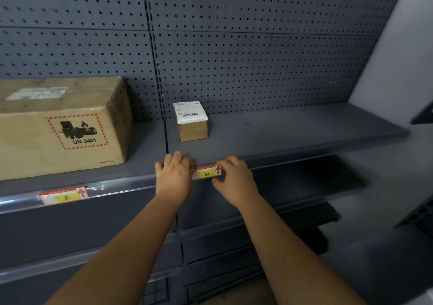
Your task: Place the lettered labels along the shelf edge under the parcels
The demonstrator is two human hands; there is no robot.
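Yellow G label (206, 173), ends behind hands (173, 176) (234, 179)

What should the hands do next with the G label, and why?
Probably press the G label flat into the shelf edge, then let go. The left hand and right hand hold its ends, it sits under the small parcel, and the F label is already tucked in.

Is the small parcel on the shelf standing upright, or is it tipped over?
Upright: the small parcel rests flat on the shelf, with its white shipping label facing up.
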